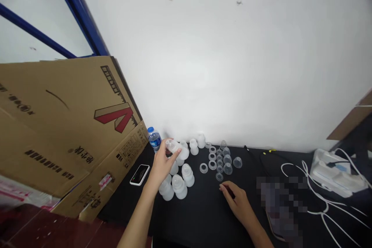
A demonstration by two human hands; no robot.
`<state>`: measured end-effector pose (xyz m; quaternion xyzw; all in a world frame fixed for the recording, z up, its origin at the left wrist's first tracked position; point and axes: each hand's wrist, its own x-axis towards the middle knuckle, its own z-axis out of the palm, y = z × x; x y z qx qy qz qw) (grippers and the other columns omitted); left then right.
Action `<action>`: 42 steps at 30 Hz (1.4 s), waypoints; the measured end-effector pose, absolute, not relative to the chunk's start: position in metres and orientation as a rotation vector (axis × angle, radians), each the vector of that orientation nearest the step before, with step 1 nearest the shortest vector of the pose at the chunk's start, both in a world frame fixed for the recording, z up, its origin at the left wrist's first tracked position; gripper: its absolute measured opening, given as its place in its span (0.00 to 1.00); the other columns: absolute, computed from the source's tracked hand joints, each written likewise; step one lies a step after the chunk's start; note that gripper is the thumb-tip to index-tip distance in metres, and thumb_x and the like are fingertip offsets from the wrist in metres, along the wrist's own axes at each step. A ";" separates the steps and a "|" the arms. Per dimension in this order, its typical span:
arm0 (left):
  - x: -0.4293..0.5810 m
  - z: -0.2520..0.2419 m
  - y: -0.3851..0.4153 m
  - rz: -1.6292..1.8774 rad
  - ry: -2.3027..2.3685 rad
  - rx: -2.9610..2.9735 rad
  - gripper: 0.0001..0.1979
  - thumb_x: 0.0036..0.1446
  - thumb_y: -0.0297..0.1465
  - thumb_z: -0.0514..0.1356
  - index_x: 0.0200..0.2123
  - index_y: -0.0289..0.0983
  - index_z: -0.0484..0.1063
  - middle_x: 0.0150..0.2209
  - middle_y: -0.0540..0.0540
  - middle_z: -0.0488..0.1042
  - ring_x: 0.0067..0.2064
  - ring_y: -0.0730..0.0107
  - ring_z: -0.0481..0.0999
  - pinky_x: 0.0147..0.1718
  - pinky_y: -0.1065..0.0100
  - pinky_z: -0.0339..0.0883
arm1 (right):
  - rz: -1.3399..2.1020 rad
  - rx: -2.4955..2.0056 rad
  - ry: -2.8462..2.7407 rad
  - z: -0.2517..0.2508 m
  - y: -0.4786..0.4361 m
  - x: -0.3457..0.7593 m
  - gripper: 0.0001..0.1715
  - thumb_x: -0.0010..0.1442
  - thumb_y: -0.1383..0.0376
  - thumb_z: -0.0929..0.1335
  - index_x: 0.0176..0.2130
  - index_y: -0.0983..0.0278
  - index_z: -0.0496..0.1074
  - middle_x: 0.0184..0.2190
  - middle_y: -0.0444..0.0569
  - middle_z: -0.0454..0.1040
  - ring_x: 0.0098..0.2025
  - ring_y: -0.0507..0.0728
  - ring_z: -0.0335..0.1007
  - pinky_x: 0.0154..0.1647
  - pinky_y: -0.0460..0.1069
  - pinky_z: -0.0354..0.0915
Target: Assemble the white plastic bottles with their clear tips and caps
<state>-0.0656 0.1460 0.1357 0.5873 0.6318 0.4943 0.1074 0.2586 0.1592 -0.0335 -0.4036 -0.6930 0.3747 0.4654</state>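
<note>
My left hand is closed around a white baby bottle with a clear domed top, tilted with that top toward the upper left. Below it on the black table stand several capped bottles, among them a front one and one to its right. Bottles without domes, such as one by the wall, stand behind. My right hand is low over the table, thumb and finger pinched together; anything between them is too small to make out. Beyond its fingertips are rows of white rings, small clear teats and clear domed caps.
A blue-capped water bottle and a phone are at the left, by large cardboard boxes. To the right lie white cables, a white power strip and a partly blurred dark device. A white wall bounds the back.
</note>
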 end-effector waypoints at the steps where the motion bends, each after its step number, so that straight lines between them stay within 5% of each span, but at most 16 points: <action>1: -0.068 0.132 0.147 1.432 1.882 1.751 0.20 0.64 0.44 0.66 0.55 0.44 0.71 0.50 0.44 0.82 0.47 0.55 0.84 0.48 0.56 0.78 | 0.921 -0.989 -1.702 -0.033 0.159 0.259 0.13 0.69 0.50 0.73 0.39 0.54 0.84 0.33 0.49 0.83 0.33 0.63 0.78 0.34 0.53 0.73; 7: -0.084 0.117 0.153 1.234 1.907 1.794 0.21 0.59 0.43 0.69 0.52 0.44 0.73 0.41 0.49 0.83 0.40 0.57 0.85 0.43 0.59 0.78 | 0.869 -0.995 -1.697 -0.033 0.158 0.260 0.12 0.71 0.52 0.72 0.41 0.54 0.84 0.31 0.48 0.80 0.30 0.61 0.75 0.33 0.53 0.71; 13: -0.097 0.111 0.157 0.910 1.930 2.057 0.20 0.63 0.45 0.67 0.55 0.46 0.77 0.52 0.45 0.83 0.55 0.48 0.81 0.61 0.47 0.68 | 0.733 -0.957 -1.760 -0.036 0.162 0.260 0.11 0.72 0.58 0.71 0.48 0.51 0.85 0.37 0.52 0.82 0.39 0.67 0.75 0.43 0.61 0.73; 19: -0.105 0.102 0.156 0.752 1.893 2.109 0.21 0.63 0.42 0.66 0.57 0.45 0.77 0.57 0.42 0.82 0.58 0.45 0.80 0.60 0.48 0.67 | 0.674 -0.987 -1.775 -0.040 0.166 0.261 0.13 0.73 0.60 0.69 0.51 0.51 0.85 0.39 0.54 0.82 0.43 0.69 0.72 0.49 0.67 0.71; 32: -0.103 0.116 0.152 0.242 2.022 2.156 0.21 0.53 0.31 0.71 0.52 0.45 0.82 0.58 0.39 0.82 0.60 0.37 0.77 0.61 0.43 0.60 | 0.388 -1.077 -1.989 -0.037 0.164 0.261 0.12 0.74 0.70 0.66 0.48 0.59 0.80 0.39 0.53 0.80 0.43 0.65 0.73 0.48 0.59 0.73; 42: -0.119 0.131 0.129 0.390 2.079 2.165 0.27 0.53 0.36 0.73 0.57 0.45 0.80 0.65 0.38 0.77 0.66 0.37 0.76 0.64 0.41 0.62 | 0.425 -1.177 -1.998 -0.038 0.165 0.263 0.11 0.73 0.68 0.66 0.45 0.60 0.79 0.39 0.52 0.81 0.42 0.64 0.75 0.46 0.56 0.73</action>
